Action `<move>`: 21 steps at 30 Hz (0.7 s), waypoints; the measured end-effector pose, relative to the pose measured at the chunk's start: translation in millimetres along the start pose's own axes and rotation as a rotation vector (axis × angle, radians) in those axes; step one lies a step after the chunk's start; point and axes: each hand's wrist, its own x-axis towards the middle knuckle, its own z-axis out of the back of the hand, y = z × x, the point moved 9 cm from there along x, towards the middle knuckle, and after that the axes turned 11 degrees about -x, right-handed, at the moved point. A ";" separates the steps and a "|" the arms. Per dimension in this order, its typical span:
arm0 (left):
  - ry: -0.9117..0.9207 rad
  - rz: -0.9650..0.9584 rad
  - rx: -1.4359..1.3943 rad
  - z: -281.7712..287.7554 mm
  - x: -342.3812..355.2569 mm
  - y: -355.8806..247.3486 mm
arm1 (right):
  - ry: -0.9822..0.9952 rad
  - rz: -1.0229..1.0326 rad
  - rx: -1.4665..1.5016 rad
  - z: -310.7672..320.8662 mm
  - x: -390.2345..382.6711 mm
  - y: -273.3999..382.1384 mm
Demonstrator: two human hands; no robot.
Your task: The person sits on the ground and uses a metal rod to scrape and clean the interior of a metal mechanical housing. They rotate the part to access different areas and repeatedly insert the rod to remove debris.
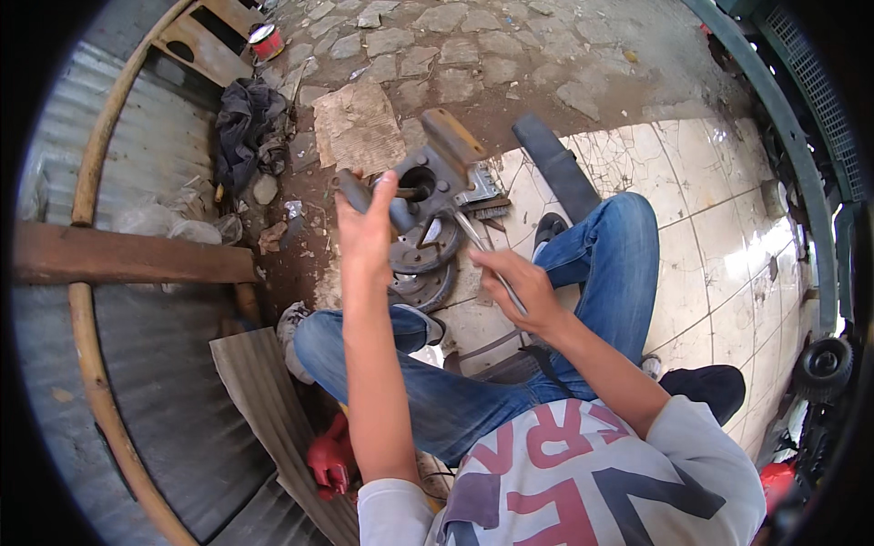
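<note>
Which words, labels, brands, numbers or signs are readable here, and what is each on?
Shirt: large red and dark printed letters, partly cut by folds; I won't copy the wording.
Red can: any print is too small to read.
Grey metal part in the left hand: no lettering I can make out.
Metal tool in the right hand: none I can make out.

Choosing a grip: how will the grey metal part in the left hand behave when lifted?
The metal part is probably heavy for its size, given its thick walls. It looks stiff: blocky metal, unlikely to flex. It may tip when set down, since the rusty plate juts to one side.
</note>
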 end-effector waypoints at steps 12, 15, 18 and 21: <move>-0.143 0.133 -0.003 36.1 -2.6 -12.2 | -0.256 -0.933 0.491 -29.4 -84.0 -133.7; -0.165 0.109 0.016 40.0 -10.6 -14.0 | -0.242 -0.870 0.477 -30.9 -76.5 -130.9; -0.126 0.073 -0.029 55.4 -9.9 -6.0 | -0.174 -0.772 0.459 -37.6 -71.1 -118.2; -0.113 0.039 -0.085 58.5 -13.9 -2.0 | -0.067 -0.794 0.503 -49.1 -66.7 -109.1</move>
